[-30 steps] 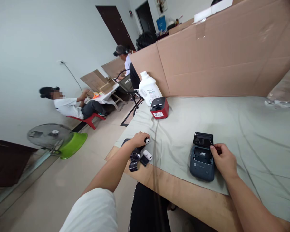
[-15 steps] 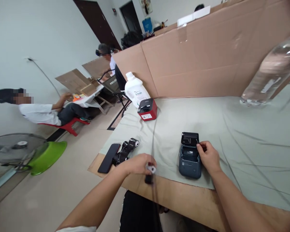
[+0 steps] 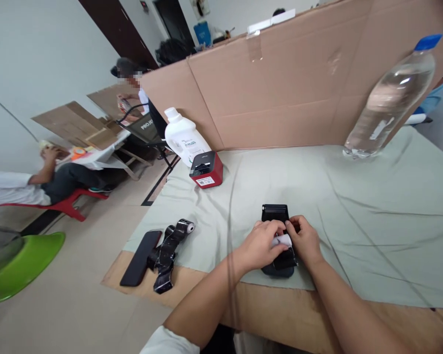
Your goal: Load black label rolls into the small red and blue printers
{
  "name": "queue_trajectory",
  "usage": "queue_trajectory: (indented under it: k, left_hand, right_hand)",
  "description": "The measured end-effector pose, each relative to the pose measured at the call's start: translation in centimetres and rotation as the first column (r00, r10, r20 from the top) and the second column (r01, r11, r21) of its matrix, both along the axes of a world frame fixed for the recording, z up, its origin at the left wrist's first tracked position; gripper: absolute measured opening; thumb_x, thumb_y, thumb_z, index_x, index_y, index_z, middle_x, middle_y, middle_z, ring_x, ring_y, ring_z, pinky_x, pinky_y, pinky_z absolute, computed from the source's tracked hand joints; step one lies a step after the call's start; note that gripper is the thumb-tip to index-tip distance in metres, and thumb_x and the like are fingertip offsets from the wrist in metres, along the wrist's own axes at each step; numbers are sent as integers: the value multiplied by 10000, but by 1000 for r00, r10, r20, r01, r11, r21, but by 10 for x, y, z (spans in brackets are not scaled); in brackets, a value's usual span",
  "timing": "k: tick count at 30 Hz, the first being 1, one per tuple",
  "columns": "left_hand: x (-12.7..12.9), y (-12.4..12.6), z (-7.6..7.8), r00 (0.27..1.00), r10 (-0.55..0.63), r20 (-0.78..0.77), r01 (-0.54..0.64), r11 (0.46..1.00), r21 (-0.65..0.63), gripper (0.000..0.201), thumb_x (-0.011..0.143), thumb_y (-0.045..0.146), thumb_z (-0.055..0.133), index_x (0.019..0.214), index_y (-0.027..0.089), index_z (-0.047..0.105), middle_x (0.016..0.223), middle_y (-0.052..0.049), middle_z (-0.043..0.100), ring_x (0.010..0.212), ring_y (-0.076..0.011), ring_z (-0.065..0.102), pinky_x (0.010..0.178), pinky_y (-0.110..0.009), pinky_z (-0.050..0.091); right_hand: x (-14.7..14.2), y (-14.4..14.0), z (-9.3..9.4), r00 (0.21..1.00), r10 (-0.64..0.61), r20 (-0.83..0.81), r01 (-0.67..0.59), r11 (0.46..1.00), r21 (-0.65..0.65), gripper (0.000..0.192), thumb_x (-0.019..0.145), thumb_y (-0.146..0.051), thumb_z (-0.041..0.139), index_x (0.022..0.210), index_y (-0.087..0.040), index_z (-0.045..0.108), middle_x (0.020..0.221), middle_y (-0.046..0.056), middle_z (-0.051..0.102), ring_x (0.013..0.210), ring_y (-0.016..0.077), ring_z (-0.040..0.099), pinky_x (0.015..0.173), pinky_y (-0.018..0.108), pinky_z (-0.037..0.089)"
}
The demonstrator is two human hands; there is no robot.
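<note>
A small portable label printer lies on the cloth in front of me with its black lid raised. Pinched in my left hand is a small white paper roll, held over the printer's open bay. A dark strip hangs below the roll across the printer's front. My right hand is closed at the printer's right side, thumb and fingertips against its edge close to the roll. Both hands hide most of the printer's body and the bay.
Left on the table lie a dark phone and a crumpled black strip. Farther back stand a red-and-black box-shaped device, a white jug and a clear bottle before a cardboard wall. Two people sit at left.
My left hand has carried the paper roll rightward from the table's front edge to above the open printer. My right hand stays at the printer's side. The view has shifted right.
</note>
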State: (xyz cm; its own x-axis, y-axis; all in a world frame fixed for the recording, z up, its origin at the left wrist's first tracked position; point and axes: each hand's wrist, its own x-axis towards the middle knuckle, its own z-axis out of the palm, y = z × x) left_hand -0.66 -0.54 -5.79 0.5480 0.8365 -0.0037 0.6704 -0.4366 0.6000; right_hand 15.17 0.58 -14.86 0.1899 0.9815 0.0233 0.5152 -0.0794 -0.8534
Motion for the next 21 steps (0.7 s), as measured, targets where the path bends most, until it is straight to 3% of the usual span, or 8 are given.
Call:
queue_trajectory:
  k: [5,13,21]
  left_hand:
    - [-4,3,-5,999,31,26,-31,1000,5,152,799,207,677,923,202,589,919,-15,673,920,-207,575,877,-371,380]
    - [-7,5,-21,993,44,106,-46,999,22,153,776,224,698,911,213,627,910,-29,686,922,-224,571,867,-397,370]
    - [-12,8,-47,980,51,195,-61,997,45,159,789,296,717,934,231,705,1012,-53,686,1002,-236,576,911,-422,372]
  right_hand:
    - [-1,0,1,1000,-9,8,9,1000,-5,322,821,-507,452,865,-217,587,772,51,698,723,224,638,675,328,429]
    - [-1,-2,5,1000,4,1,-4,1000,10,318,837,-508,450,857,-218,578,769,49,694,719,223,641,679,332,440]
    - [-1,-1,4,1000,18,-21,-18,1000,-2,303,846,-500,465,861,-213,561,785,50,679,731,223,634,706,354,449]
